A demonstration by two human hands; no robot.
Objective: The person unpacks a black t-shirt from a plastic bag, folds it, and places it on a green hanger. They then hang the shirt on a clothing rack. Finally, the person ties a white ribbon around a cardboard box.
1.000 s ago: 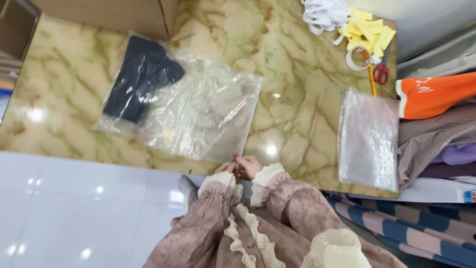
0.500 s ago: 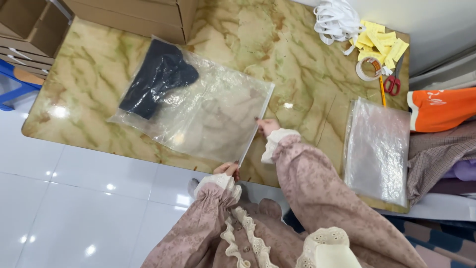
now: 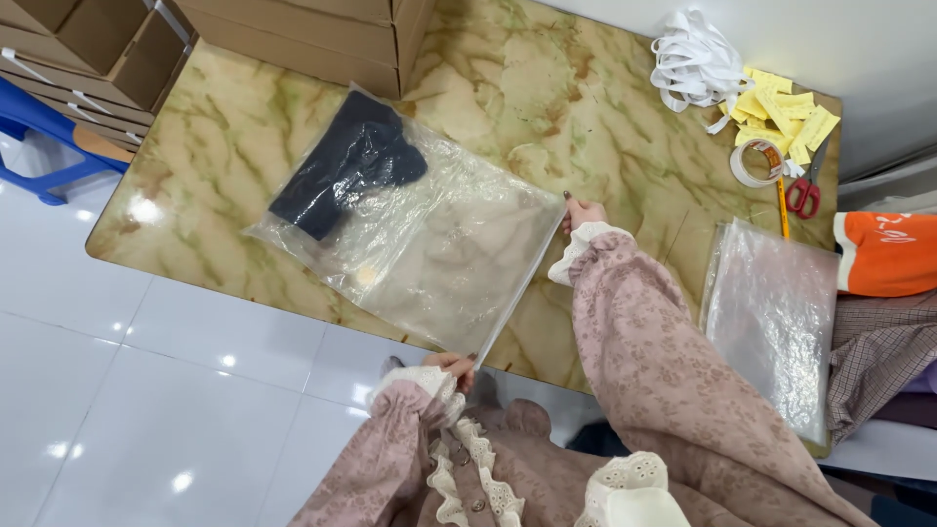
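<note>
**Clear plastic bag held at both ends of its open edge**

Pink floral sleeves with lace cuffs fill the bottom of the view. The left hand (image 3: 452, 367) sits at the near edge of the marble-patterned table (image 3: 605, 127), its fingers pinched on the near corner of a clear plastic bag (image 3: 420, 249). The right hand (image 3: 579, 214) is farther up, fingers closed on the other end of the same edge, so the bag's opening runs straight between the two hands. The bag lies flat on the tabletop, left of centre, with a beige garment (image 3: 459, 263) inside near the hands and a dark navy garment (image 3: 346, 166) at its far end.

To the right, a stack of empty clear bags (image 3: 771, 322) rests on the table, well apart from the held one. Beyond it lie red-handled scissors (image 3: 805, 190), a tape roll (image 3: 753, 162), yellow paper tags (image 3: 786, 112) and a bundle of white ribbon (image 3: 693, 63). Cardboard boxes (image 3: 312, 34) stand along the far left edge.
</note>
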